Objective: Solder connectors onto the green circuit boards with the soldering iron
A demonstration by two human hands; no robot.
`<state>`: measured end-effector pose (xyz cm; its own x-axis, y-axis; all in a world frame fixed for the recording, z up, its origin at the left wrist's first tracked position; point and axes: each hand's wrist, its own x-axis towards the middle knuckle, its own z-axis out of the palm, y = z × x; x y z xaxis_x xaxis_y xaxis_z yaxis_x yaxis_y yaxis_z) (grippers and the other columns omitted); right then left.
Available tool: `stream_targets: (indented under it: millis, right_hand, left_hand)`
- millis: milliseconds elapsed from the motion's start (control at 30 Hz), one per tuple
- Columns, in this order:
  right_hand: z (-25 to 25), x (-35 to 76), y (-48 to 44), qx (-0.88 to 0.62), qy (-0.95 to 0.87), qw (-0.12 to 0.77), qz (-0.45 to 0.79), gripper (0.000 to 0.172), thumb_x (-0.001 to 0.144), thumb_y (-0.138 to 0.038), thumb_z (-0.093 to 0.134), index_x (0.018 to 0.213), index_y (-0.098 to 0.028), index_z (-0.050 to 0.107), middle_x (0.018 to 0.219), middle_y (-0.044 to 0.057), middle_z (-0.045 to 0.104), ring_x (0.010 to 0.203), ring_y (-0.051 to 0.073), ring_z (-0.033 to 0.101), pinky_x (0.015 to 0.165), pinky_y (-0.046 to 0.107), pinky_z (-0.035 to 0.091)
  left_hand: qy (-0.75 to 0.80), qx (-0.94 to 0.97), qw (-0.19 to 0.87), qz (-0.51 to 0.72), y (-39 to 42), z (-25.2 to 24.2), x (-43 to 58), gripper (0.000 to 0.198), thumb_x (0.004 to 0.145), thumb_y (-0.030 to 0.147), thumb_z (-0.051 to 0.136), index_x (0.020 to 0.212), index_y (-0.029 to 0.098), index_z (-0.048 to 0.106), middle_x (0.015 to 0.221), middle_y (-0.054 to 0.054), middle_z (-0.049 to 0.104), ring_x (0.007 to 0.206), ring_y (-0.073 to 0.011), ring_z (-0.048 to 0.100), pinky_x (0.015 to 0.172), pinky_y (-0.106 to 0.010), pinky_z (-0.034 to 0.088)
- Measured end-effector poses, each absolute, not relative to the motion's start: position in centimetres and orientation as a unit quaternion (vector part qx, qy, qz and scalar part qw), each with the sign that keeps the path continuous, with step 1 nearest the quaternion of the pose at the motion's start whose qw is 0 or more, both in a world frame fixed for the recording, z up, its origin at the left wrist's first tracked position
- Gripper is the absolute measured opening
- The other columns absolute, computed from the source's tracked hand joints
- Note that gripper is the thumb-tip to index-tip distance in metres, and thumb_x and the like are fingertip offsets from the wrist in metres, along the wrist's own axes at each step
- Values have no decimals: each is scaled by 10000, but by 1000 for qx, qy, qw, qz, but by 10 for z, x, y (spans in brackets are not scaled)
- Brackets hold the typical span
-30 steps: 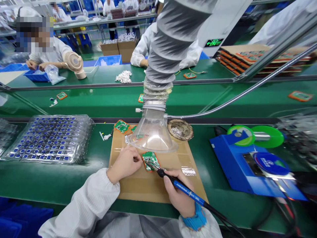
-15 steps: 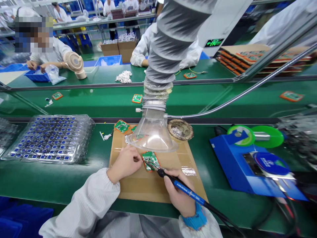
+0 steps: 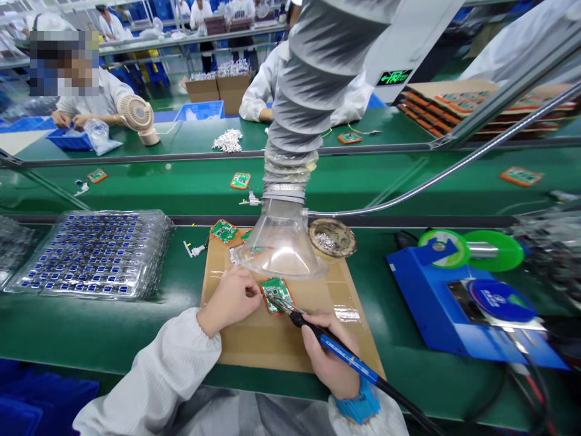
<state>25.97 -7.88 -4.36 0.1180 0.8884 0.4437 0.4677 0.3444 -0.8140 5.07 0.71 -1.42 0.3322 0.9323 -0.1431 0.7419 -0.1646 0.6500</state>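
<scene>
A small green circuit board (image 3: 276,294) with an orange rim lies on a cardboard mat (image 3: 281,339). My left hand (image 3: 231,300) is closed in a pinch at the board's left edge, on something thin I cannot make out. My right hand (image 3: 329,354) is wrapped round a blue-handled soldering iron (image 3: 345,357), whose tip rests on the board. A clear fume-extraction funnel (image 3: 280,242) on a grey ribbed hose hangs just above and behind the board.
Stacked clear trays of small blue parts (image 3: 93,254) sit at the left. A blue soldering station (image 3: 467,309) with green solder reels (image 3: 492,249) stands right. A round tip-cleaning dish (image 3: 332,237) and more boards (image 3: 224,231) lie behind the mat. Boards ride the green conveyor (image 3: 181,188); other workers sit beyond.
The boards on the conveyor have drifted to the left. My hands and the soldering iron have hardly moved.
</scene>
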Motion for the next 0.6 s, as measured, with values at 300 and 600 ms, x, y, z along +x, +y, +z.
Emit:
stream_targets:
  millis: [300,600]
  right_hand:
    - [-47,266,-83,-554,-597,551,179,54,881,-272,664,870,-226,691,783,33,725,686,196,711,613,286,569]
    - [-31,305,-49,-638,-441,631,-3,254,886,-389,674,995,-159,675,899,78,692,750,218,677,778,389,547]
  left_hand:
    - [554,755,311,160,6,-19,50,160,782,140,669,638,202,702,821,-24,720,909,-218,622,885,-376,411]
    - [547,759,315,160,6,-17,48,167,791,134,651,636,194,667,825,-41,691,935,-231,614,907,-394,428]
